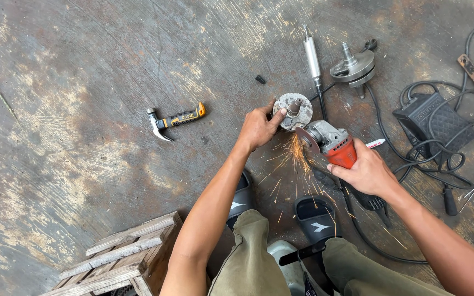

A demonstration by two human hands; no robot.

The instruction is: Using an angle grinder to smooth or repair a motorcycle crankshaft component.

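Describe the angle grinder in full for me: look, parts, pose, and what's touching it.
The angle grinder has a red body, grey metal gear head and a thin disc at its front. It lies tilted above the concrete floor, disc against the round metal part, throwing orange sparks toward the sandals. The right hand grips its body; the left hand steadies the part. A black cord trails behind it.

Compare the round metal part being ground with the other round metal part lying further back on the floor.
The near grey metal disc with a shaft is steadied by the left hand and meets the wheel of the red angle grinder held by the right hand, with sparks below. The far grey flanged disc lies untouched, free of sparks, shaft tilted. Both are round with a central shaft.
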